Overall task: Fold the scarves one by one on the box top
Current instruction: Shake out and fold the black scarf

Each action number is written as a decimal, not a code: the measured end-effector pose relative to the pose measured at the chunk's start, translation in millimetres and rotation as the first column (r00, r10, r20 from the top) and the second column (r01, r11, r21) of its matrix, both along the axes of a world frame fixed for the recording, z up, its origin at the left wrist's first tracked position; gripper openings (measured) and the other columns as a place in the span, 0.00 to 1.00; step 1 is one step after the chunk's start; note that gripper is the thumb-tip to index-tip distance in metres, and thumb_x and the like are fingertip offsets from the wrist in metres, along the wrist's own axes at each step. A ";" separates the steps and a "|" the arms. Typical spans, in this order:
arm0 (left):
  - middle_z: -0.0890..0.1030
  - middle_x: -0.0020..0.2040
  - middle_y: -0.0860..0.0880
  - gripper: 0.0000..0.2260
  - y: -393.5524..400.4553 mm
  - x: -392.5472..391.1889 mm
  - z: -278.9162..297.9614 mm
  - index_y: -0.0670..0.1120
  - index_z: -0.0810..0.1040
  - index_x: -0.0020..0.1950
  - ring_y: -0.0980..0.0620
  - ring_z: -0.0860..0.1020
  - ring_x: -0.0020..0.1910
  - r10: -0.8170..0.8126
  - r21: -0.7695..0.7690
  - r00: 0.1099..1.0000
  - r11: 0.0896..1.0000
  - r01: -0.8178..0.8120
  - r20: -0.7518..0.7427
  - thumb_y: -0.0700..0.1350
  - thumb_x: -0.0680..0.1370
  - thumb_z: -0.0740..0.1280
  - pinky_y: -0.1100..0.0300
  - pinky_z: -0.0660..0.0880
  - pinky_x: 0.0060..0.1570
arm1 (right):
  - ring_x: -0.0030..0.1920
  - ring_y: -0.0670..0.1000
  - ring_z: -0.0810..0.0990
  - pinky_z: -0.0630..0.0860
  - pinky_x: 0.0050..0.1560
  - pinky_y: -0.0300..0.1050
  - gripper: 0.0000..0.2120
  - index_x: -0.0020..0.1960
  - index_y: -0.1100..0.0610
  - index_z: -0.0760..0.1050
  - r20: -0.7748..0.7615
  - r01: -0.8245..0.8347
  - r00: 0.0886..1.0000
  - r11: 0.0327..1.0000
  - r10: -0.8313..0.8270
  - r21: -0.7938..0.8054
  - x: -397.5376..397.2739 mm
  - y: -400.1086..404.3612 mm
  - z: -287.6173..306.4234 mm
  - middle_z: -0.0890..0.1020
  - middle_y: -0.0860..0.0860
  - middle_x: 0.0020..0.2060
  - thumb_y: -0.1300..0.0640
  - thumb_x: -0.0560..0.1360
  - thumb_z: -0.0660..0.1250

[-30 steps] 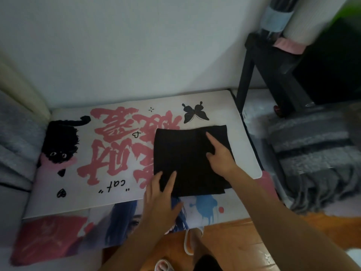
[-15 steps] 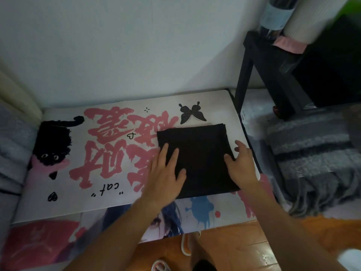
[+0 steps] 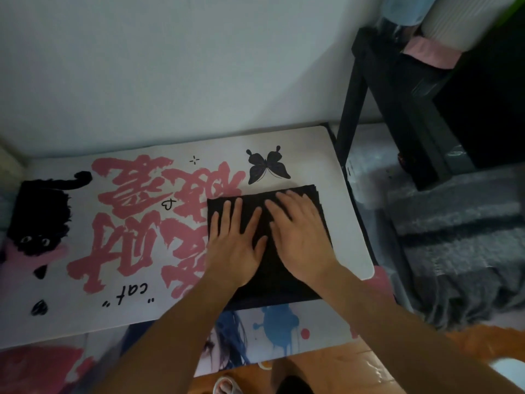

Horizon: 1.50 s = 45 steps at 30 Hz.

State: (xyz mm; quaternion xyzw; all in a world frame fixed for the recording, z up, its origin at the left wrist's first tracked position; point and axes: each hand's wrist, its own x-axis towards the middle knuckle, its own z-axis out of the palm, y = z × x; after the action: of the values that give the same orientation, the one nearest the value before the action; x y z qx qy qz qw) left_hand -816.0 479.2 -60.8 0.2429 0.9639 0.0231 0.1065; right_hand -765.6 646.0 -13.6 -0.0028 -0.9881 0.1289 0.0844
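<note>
Black scarf (image 3: 289,280) folded on box top (image 3: 346,223) | left hand (image 3: 235,245), right hand (image 3: 301,237) moved inward, fingers flat, pressing.

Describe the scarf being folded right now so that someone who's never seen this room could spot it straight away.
Find the white box top printed with big pink characters against the wall. At its right end, just below a black butterfly print, lies a plain black folded scarf, a flat rectangle with the left hand and right hand pressing flat on it. The other scarf, grey striped and fringed, lies off the box to the right.
</note>
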 end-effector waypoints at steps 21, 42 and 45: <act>0.80 0.62 0.44 0.26 -156.2 32.7 49.9 0.44 0.72 0.68 0.43 0.80 0.58 0.512 0.302 0.288 0.058 -0.951 0.809 0.51 0.75 0.75 0.42 0.78 0.60 | 0.41 0.48 0.78 0.72 0.38 0.39 0.19 0.55 0.60 0.81 0.796 0.501 0.605 0.788 -0.023 -0.358 54.2 -22.2 9.7 0.82 0.52 0.44 0.44 0.77 0.69; 0.83 0.36 0.41 0.08 -37.1 259.4 245.1 0.40 0.79 0.52 0.44 0.83 0.40 -0.273 -0.015 0.081 -0.330 -0.944 0.959 0.35 0.74 0.65 0.54 0.80 0.33 | 0.48 0.56 0.84 0.81 0.52 0.55 0.07 0.50 0.61 0.81 0.603 0.508 0.750 -0.346 -0.272 -0.789 257.5 11.9 181.5 0.85 0.57 0.43 0.57 0.76 0.72; 0.83 0.36 0.39 0.13 13.2 265.7 251.8 0.38 0.78 0.53 0.42 0.83 0.41 -0.317 -0.073 0.025 -0.293 -0.953 0.948 0.34 0.69 0.67 0.56 0.80 0.27 | 0.46 0.56 0.84 0.82 0.45 0.51 0.05 0.46 0.59 0.78 0.622 0.513 0.717 -0.366 -0.314 -0.777 271.1 58.4 198.2 0.84 0.56 0.40 0.58 0.76 0.72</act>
State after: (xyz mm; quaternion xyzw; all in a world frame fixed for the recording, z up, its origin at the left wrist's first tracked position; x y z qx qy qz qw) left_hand -550.2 492.4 191.0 -0.3364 0.3642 0.7955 0.3484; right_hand -494.4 704.5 184.6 -0.4381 -0.4618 0.7708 0.0263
